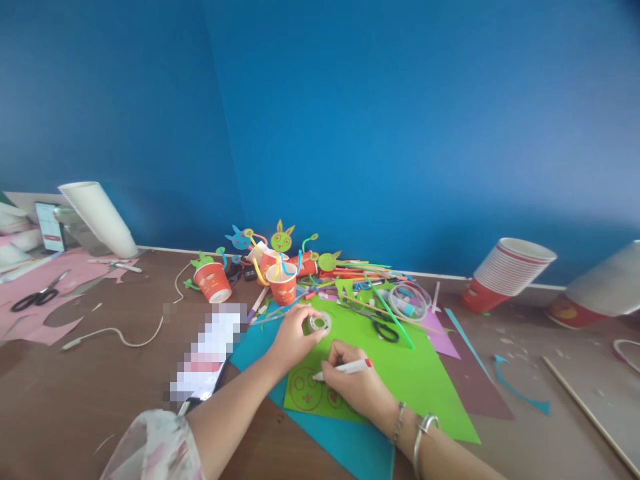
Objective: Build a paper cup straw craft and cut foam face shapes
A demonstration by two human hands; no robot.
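My left hand (296, 335) pinches a roll of clear tape (320, 323) between thumb and fingers, just above the green paper (410, 380). In my right hand (353, 380) is a white marker with a red end (356, 366), its tip pointing left at the sheet. Under that tip lies a round face (306, 390) drawn in red, with two circles for eyes. A second, smaller drawing with a heart is partly covered by my right hand. Blue paper (345, 443) shows beneath the green sheet.
Decorated red paper cups (283, 293) stand behind the paper, beside straws and scissors (385, 331). A phone (207, 357) lies left of my forearm. Stacked cups (510, 270) lean at the right, white ones (100, 220) at the left. Pink paper scraps (50, 293) lie far left.
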